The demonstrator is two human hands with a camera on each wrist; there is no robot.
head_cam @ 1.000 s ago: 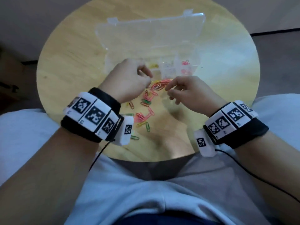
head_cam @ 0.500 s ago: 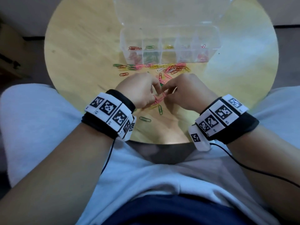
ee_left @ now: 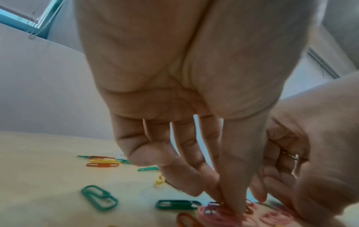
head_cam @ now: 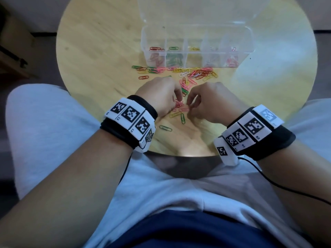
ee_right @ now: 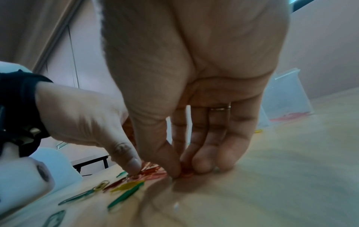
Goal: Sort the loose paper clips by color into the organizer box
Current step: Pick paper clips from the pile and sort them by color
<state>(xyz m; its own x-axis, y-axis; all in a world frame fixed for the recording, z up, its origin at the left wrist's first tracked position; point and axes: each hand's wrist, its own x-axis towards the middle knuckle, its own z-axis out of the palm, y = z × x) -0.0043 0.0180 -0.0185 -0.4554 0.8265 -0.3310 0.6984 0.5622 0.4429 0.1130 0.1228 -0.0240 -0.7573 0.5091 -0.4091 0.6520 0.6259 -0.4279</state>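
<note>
1. We see the left hand and the right hand lowered side by side onto the round wooden table, fingertips pointing down and almost meeting.
2. Left hand: thumb and forefinger come together on a small heap of pink paper clips; in the left wrist view the fingertips press into the pink clips, the remaining fingers loosely curled.
3. Right hand: thumb and fingers close together on 1 pink clip lying on the table; a ring shows on 1 finger. We cannot tell whether the clip is lifted.
4. Just beside the 2 pinches, on the person's side, lie a yellow clip and 2 green clips.
5. Beyond the fingertips, away from the person, a band of loose mixed clips (green, red, yellow, white, pink) stretches across the table.
6. Farther beyond that band stands the clear organizer box, lid open; of its compartments, from the left, 1 holds red clips, the next green clips, a yellow one shows farther along, and the one at the right end holds pink clips.
</note>
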